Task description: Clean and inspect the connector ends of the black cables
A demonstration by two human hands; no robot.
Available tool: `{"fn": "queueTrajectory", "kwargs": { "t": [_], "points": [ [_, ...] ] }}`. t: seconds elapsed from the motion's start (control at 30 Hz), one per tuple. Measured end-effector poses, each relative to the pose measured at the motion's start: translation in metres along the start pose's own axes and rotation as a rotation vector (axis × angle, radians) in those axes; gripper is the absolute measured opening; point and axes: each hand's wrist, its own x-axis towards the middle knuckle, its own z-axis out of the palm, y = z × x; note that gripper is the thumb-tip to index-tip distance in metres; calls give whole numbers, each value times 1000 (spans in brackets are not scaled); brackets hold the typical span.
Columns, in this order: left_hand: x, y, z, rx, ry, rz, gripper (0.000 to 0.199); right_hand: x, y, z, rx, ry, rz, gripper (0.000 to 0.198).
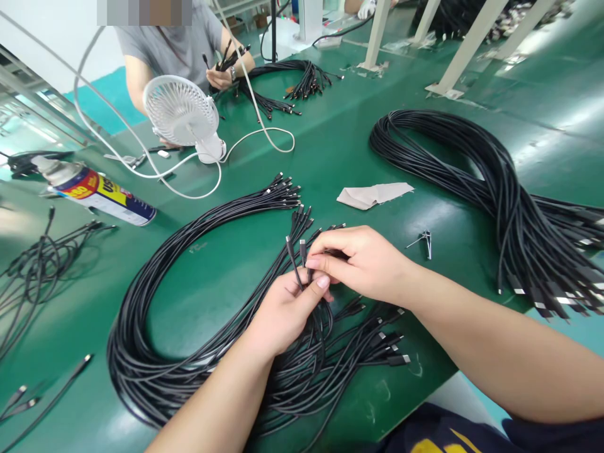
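My left hand [295, 308] is closed around black cables, and two plug ends stick up from between its thumb and fingers. Pinched at one of those cable plugs [302, 248] is my right hand [353, 261], with its thumb and fingertips together. Both hands touch over a large looped bundle of black cables [141, 302] on the green table. Loose plug ends [389, 343] with silver tips fan out to the right below my hands. More plug ends [285, 192] gather at the bundle's upper tip. Some fingers of my left hand are hidden behind the cables.
A second cable bundle [491, 163] lies at right. A crumpled cloth [375, 195] and small metal pieces [427, 242] lie beyond my right hand. A white fan [182, 113], a spray can [101, 195] and tangled cables [42, 264] are leftward. A person [174, 56] across the table holds cables.
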Motion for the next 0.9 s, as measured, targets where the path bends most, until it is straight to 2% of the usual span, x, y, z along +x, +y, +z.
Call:
{"fn": "queueTrajectory", "kwargs": {
  "t": [0.13,0.33,0.4,0.57,0.7,0.8,0.9],
  "points": [
    [-1,5,-1,-121,39,-64,28,1,-3,-6,-9,-39,31,23],
    [-1,10,0,-242,-51,-144,29,-1,-2,-2,-93,-56,-11,28],
    [-1,9,1,-267,-31,-133,26,-1,-2,-2,-131,-7,-34,27],
    [-1,10,0,-313,-23,-125,23,-2,-5,-10,-261,249,-52,22],
    [-1,11,-2,-366,-45,-141,22,-6,-4,-11,-270,158,-9,3],
    [-1,11,-3,-410,-47,-152,22,-10,-5,-8,-299,70,5,8],
    [-1,12,-4,-435,-58,-164,22,-14,-7,-6,-421,35,-36,12]
  ]
}}
